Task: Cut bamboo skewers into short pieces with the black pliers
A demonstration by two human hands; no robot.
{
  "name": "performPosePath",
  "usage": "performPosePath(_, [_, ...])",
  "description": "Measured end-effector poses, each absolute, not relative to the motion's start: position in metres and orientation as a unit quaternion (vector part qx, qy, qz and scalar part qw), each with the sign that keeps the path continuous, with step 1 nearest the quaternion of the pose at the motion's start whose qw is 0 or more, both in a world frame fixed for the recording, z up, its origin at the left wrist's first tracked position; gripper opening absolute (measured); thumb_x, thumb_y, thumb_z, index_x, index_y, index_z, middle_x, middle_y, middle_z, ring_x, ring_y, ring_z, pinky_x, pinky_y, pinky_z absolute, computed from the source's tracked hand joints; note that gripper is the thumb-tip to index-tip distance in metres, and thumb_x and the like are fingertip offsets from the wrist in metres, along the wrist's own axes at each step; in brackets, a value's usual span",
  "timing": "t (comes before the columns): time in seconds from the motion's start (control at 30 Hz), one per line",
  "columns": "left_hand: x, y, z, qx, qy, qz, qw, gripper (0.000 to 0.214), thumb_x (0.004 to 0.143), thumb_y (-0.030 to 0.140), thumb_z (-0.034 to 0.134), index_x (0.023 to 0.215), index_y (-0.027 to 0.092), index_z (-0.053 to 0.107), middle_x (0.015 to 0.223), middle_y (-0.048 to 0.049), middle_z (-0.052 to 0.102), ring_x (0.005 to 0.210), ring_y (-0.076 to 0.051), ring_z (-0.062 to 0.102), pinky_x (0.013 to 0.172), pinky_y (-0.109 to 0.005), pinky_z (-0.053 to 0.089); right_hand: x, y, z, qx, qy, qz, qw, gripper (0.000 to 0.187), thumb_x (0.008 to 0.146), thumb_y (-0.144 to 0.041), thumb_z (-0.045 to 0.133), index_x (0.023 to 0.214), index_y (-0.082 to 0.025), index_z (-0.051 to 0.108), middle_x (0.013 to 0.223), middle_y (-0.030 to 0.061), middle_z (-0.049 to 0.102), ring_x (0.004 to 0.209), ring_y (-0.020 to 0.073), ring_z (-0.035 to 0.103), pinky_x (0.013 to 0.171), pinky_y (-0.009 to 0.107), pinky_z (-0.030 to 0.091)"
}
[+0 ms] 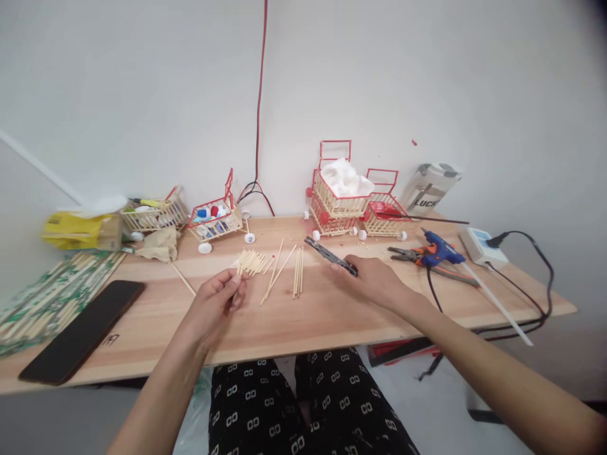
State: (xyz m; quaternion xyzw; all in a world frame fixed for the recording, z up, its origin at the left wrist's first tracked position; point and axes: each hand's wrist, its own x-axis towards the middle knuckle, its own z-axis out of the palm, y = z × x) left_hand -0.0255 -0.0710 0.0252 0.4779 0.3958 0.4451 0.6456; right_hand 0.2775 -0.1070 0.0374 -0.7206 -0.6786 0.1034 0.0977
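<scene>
My left hand (220, 296) is closed in a pinch at the near edge of a row of short wooden sticks (256, 262). One short stick appears to be between its thumb and forefinger, though the fingers partly cover it. Across from it, my right hand (372, 278) grips a slim dark utility knife (332, 255), held slanting above the table with its tip toward the back left. Between the hands lie two longer loose sticks (279, 273), crossing each other. A small bundle of long sticks (298, 272) lies side by side just right of them.
Miniature stick carts (215, 221) stand along the wall, some with red handles. At right are a blue glue gun (439, 249), pliers (405, 254) and a white power strip (484, 248) with cables. A phone (83, 332) and packaged chopsticks (52, 297) lie at left.
</scene>
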Motion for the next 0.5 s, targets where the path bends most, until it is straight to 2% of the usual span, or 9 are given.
performPosePath(0.13, [-0.042,-0.06,0.026,0.454,0.416,0.491,0.616,0.025,0.072,0.03,0.069,0.088,0.013,0.061,0.06,0.0036,0.05,0.048,-0.004,0.037,0.042,-0.014,0.025,0.276,-0.104,0.025,-0.749,-0.656,0.028,0.086,0.069,0.08,-0.074,0.022,0.087,-0.016,0.058,0.081,0.0129,0.063,0.074,0.0254,0.057,0.058,0.03,0.032])
performPosePath(0.3, [-0.043,-0.045,0.023,0.431,0.399,0.512,0.627,0.033,0.066,0.032,0.074,0.089,0.012,0.062,0.06,0.0033,0.052,0.048,-0.005,0.04,0.04,-0.015,0.027,0.281,-0.096,0.006,-0.745,-0.652,-0.097,0.107,0.064,0.08,-0.071,0.032,0.096,-0.015,0.058,0.087,0.0144,0.061,0.087,0.0287,0.054,0.075,0.036,0.035])
performPosePath(0.5, [-0.024,-0.01,0.026,0.433,0.375,0.524,0.63,0.039,0.059,0.034,0.077,0.085,0.009,0.062,0.06,0.0033,0.053,0.045,-0.004,0.039,0.037,-0.015,0.025,0.278,-0.095,-0.007,-0.735,-0.655,-0.13,0.12,0.063,0.076,-0.072,0.04,0.1,-0.017,0.059,0.09,0.0122,0.059,0.087,0.0285,0.053,0.077,0.037,0.036])
